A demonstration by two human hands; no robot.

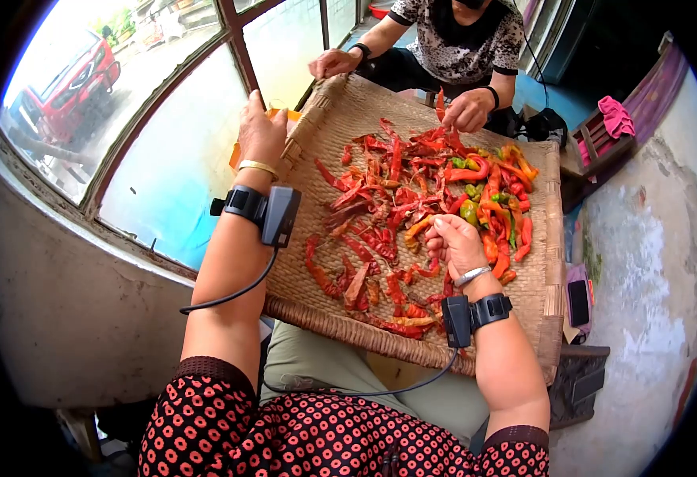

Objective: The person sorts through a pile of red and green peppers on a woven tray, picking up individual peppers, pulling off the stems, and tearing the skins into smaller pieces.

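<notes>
A woven tray point(348, 103) slopes across my lap, strewn with red chili peppers point(364, 199), many of them dried and wrinkled. My right hand point(455, 242) is curled in a pinch over the middle of the peppers, its fingertips at the end of an orange-yellow chili pepper point(418, 230). At the tray's left rim is my left hand point(260, 137), raised beside an orange object point(236, 156) partly hidden behind it. The fingers there are mostly turned away, so I cannot tell what they hold. Plumper red, orange and green peppers point(495, 199) lie on the right side.
Across the tray a person sits, with one hand point(469, 110) over the peppers and the other point(335, 63) at the far left corner. A framed window point(174, 151) runs along my left. To the right are a phone point(578, 303), pink cloth point(616, 117) and a wall point(635, 254).
</notes>
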